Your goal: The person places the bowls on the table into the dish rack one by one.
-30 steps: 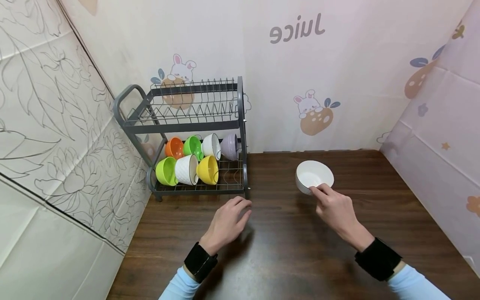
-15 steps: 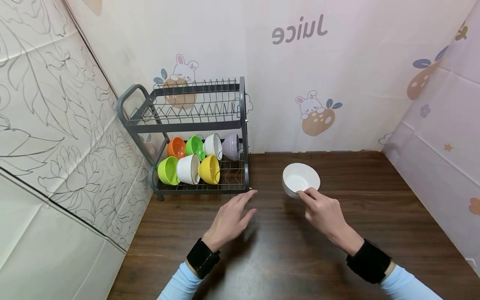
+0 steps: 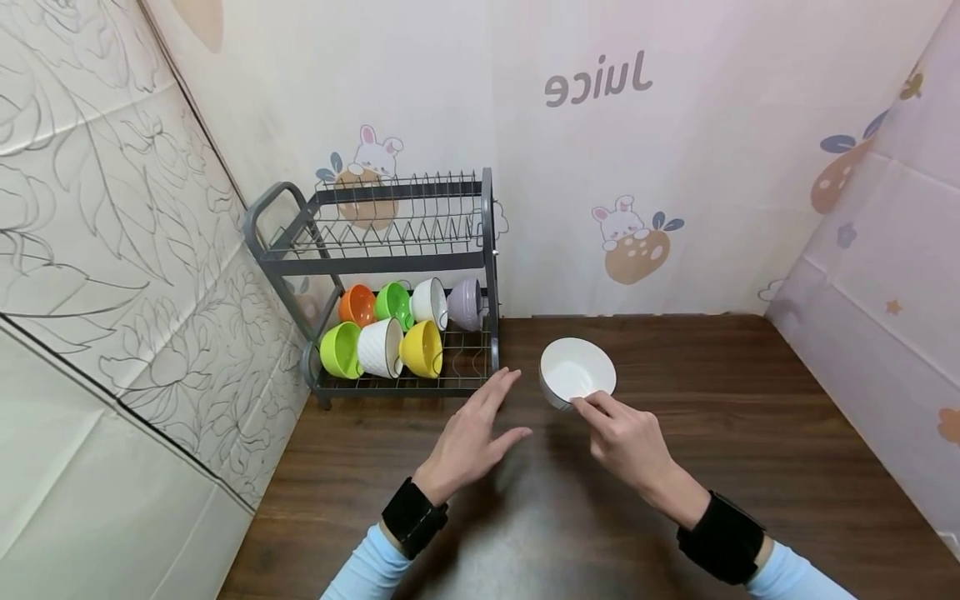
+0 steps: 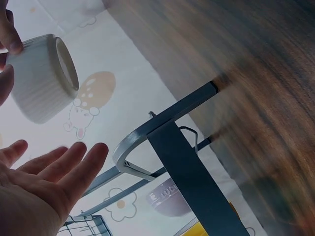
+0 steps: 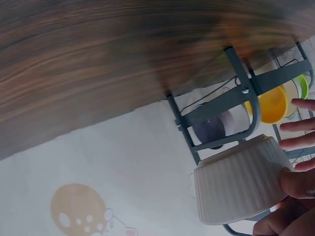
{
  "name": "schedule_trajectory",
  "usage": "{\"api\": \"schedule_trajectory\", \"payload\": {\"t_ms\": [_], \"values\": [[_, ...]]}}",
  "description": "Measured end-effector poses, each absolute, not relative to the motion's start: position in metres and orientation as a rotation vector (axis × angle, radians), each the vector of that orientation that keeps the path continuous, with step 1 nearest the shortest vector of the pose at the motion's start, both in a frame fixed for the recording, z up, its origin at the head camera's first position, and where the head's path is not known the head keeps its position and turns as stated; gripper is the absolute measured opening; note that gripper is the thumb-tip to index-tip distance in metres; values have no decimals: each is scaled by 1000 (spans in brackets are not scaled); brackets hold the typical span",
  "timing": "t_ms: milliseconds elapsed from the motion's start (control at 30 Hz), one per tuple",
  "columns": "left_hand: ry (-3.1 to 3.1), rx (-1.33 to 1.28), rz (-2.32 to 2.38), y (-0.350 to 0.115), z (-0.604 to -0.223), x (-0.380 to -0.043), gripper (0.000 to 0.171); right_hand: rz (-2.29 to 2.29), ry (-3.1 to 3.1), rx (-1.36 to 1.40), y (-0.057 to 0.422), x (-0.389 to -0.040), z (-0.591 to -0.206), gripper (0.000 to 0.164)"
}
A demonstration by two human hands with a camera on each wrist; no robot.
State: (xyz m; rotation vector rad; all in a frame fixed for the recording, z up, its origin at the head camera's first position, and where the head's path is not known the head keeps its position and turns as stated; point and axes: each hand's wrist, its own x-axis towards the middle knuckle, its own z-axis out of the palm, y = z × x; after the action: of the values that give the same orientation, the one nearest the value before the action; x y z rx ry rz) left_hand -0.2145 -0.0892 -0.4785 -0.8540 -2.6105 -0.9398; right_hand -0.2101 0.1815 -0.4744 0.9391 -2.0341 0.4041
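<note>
A white bowl (image 3: 576,367) with a ribbed outside is held above the table by my right hand (image 3: 626,437), which pinches its near rim between thumb and fingers. The ribbed wall of the bowl (image 5: 241,182) shows large in the right wrist view. My left hand (image 3: 468,442) hovers left of the bowl, fingers extended and thumb apart, holding nothing. In the left wrist view, the left hand (image 4: 44,187) has its fingers spread below the bowl (image 4: 42,78), with a gap between them. Part of the right hand is hidden by the bowl in the right wrist view.
A grey two-tier dish rack (image 3: 375,267) stands at the back left, near the left hand's fingertips. Its lower tier carries several bowls, among them a yellow bowl (image 3: 422,350) and a purple bowl (image 3: 467,305). The dark wooden table (image 3: 712,433) meets a printed wall behind.
My right hand has carried the white bowl leftward, toward the left hand. The left hand has shifted slightly right, its fingers and thumb spreading wider. The head view has tilted a little.
</note>
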Motion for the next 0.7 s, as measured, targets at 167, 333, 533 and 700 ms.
{"api": "schedule_trajectory", "payload": {"t_ms": [167,333,533,700], "values": [[-2601,-820,-969,-86,-476,-219,89,426,-2020,960,172,-205,-472,41],[-2592,-802,-1024,-84,-474,-224,96,459,-1988,985,163,-203,-473,39],[-2566,-823,-1065,-81,-473,-228,106,479,-1987,1017,157,-199,-476,39],[-2510,-859,-1087,-80,-473,-231,109,506,-1934,1037,150,-198,-477,38]]}}
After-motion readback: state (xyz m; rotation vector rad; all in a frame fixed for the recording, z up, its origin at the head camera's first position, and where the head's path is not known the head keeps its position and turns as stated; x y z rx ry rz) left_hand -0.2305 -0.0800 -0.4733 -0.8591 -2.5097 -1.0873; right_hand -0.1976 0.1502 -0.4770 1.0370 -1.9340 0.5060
